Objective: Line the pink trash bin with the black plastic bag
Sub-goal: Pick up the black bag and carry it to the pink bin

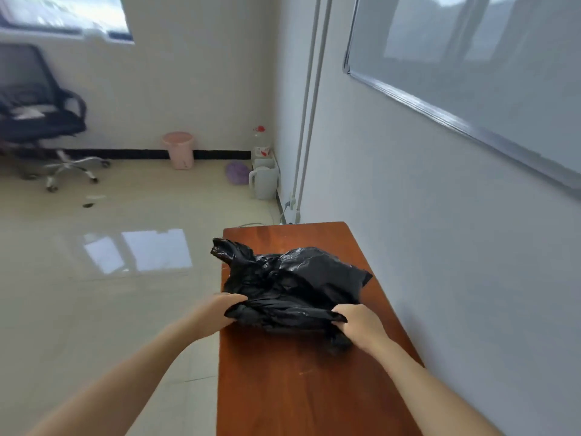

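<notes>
Head cam: we see a red-brown wooden table point(301, 388) running along the wall on the right, and we use it as ref for everything else. Black plastic bag point(292, 278) lies crumpled on the tabletop, roughly mid-table, one twisted end poking past the table's left-far edge. Left hand point(217, 313) is at the table's left edge, fingers closed on the near-left part of the bag, pinching a fold. Right hand point(358, 322) is over the table towards its wall side, fingers curled and pinching the bag's near-right edge; a strip of plastic is stretched btwn both hands. Both forearms bare, coming in from the near end of the table. Pink trash bin point(179, 149) stands upright on the floor well beyond the table's far end, off to the left, against the back wall w/ the black skirting; looks unlined, though it's small and a bit blurred. Further left of the table, a black office chair point(37, 114) on a chrome base. Beyond the table's far end near the room corner: clear bottle w/ red cap point(261, 143), white jug-like container point(265, 182), purple thing point(237, 173) on the floor, can't tell what it is. Whiteboard point(471, 73) hangs on the wall above the table.
</notes>
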A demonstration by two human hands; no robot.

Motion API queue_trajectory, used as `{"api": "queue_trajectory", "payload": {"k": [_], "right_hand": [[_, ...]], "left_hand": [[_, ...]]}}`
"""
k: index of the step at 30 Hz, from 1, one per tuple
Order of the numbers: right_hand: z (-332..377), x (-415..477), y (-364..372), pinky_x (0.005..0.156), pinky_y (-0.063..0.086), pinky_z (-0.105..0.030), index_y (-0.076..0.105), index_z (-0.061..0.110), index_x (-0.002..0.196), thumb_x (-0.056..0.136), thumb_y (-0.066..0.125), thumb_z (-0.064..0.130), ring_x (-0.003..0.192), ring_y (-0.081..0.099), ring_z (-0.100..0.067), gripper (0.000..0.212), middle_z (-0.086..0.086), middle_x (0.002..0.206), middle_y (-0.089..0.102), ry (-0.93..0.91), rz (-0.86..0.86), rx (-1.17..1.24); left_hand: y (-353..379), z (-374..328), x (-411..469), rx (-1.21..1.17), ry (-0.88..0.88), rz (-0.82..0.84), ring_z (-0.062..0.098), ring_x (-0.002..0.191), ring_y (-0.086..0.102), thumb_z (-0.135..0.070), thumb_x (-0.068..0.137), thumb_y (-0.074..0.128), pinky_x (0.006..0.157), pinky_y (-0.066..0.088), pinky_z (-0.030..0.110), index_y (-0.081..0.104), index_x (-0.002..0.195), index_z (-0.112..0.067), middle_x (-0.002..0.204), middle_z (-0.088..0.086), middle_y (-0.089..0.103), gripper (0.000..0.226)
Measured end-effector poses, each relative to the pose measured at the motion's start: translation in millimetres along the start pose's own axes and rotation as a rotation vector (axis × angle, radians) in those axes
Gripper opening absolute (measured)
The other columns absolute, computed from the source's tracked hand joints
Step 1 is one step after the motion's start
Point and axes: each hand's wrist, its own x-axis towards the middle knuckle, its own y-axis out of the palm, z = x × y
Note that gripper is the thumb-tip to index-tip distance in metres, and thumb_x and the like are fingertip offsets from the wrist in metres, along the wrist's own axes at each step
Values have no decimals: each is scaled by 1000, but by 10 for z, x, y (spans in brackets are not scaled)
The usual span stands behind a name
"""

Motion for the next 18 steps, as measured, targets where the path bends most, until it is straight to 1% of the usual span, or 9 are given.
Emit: {"api": "queue_trajectory", "payload": {"k": [1, 2, 4, 5, 9, 12, 15, 16, 18], "right_hand": [[-9, -21, -72, 71, 41, -32, 61, 16, 111, 90, 52, 20, 106, 58, -28, 23, -8, 114, 67, -22, -13, 18], [-11, -44, -141, 67, 37, -30, 62, 15, 107, 90, 52, 19, 102, 59, -29, 20, -9, 109, 69, -43, -20, 27], [14, -81, -249, 65, 36, -31, 64, 13, 102, 89, 53, 17, 96, 60, -30, 17, -11, 103, 70, -83, -34, 46], [47, -90, -289, 65, 37, -32, 64, 12, 100, 89, 54, 17, 93, 61, -30, 16, -12, 100, 70, -101, -39, 64], [335, -125, -379, 62, 39, -32, 65, 12, 94, 89, 52, 16, 81, 58, -25, 14, -11, 95, 70, -188, -48, 81], [575, -170, -397, 55, 35, -30, 65, 14, 90, 89, 52, 15, 75, 53, -22, 13, -10, 88, 68, -219, -55, 70], [795, -203, -384, 50, 31, -28, 56, 24, 74, 89, 53, 15, 73, 53, -23, 17, -5, 74, 59, -228, -87, 85], [877, -214, -368, 49, 31, -28, 56, 25, 74, 88, 53, 15, 74, 54, -24, 17, -5, 74, 59, -226, -91, 86], [1069, -233, -333, 54, 35, -29, 65, 19, 83, 88, 54, 16, 81, 59, -29, 13, -10, 83, 66, -214, -97, 83]], "left_hand": [[-38, -16, -152, -54, -19, -59, 29, 105, 61, 0, 85, 54, 76, 43, 20, 54, 126, -10, 122, 17, 63, 43], [-78, -36, -306, -66, -45, -115, 24, 93, 62, 3, 83, 53, 70, 40, 20, 61, 118, -8, 113, 18, 67, 37], [-148, -60, -599, -8, -96, -199, 15, 77, 57, -4, 80, 49, 67, 41, 25, 68, 101, -8, 97, 14, 73, 28], [-169, -55, -733, 23, -127, -224, 16, 74, 58, -7, 78, 48, 68, 45, 28, 68, 97, -10, 92, 10, 74, 28], [-259, 24, -1185, 74, -217, -275, 17, 75, 66, -6, 81, 47, 71, 50, 33, 67, 86, -20, 76, -4, 72, 25], [-348, 187, -1448, 113, -273, -310, 21, 75, 58, -3, 82, 42, 59, 39, 27, 60, 79, -19, 75, -7, 62, 25], [-434, 436, -1730, 139, -341, -350, 21, 71, 45, -1, 83, 41, 51, 25, 24, 51, 72, -22, 74, -1, 54, 25], [-457, 546, -1835, 155, -369, -360, 21, 72, 44, -1, 83, 41, 50, 23, 23, 52, 74, -20, 76, 0, 53, 24], [-507, 788, -2055, 187, -432, -385, 21, 73, 45, 1, 84, 39, 49, 22, 22, 55, 78, -17, 78, 1, 53, 25]]}}
